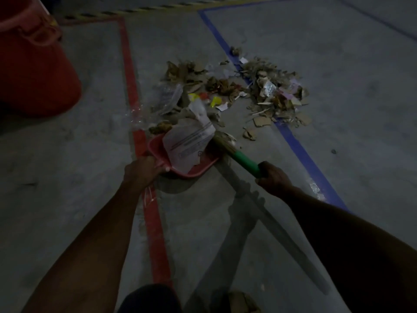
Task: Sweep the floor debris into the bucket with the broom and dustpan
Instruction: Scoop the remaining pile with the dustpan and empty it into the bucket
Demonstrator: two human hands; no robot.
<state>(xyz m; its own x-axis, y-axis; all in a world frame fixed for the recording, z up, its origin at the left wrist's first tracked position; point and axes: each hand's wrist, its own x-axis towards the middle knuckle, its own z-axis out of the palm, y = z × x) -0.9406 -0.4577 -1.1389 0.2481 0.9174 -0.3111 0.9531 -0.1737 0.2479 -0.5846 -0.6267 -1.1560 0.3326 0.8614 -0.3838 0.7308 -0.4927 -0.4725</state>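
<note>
We find the loading step in hand. The left hand (144,170) grips the near edge of the shallow red plastic dustpan (180,170), which sits on the grey concrete floor (67,177) just beside the red floor line (153,222). The right hand (274,178) is closed round the green handle of the straw-bristled broom (246,161), whose bristles meet the pan's far right corner. A large crumpled sheet of printed white paper (189,141) lies half inside the pan and half over its lip.

The bulk of the debris, a loose heap of torn brown cardboard, paper scraps and clear plastic film (225,91), lies beyond the pan, spreading across the blue floor line (300,150). The large red plastic bucket (33,71) stands well apart at upper left.

We judge the task early: little is collected. The next move calls for drawing the paper fully in, then raking the heap toward the pan's mouth while the pan is held flat against the floor.
</note>
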